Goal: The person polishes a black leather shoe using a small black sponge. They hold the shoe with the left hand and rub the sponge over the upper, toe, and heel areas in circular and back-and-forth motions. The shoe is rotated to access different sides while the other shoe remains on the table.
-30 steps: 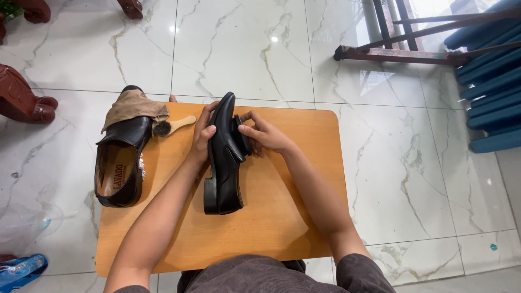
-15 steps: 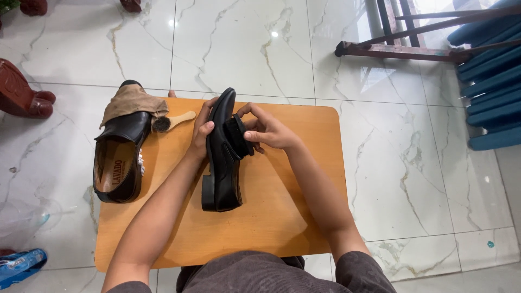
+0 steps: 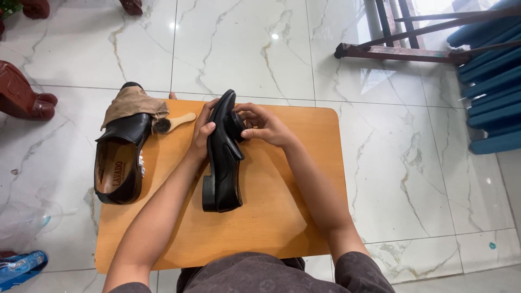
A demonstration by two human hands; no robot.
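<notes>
Shoe (image 3: 222, 157) slightly shifted, perhaps, between hands.

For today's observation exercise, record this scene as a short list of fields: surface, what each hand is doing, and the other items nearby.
Surface: small orange-brown wooden table on a white marble floor
Left hand: steadies a black shoe turned on its side
Right hand: presses a small dark round object, hard to identify, against the shoe's upper
Nearby: second black shoe with a tan cloth over its toe; wooden-handled brush
</notes>
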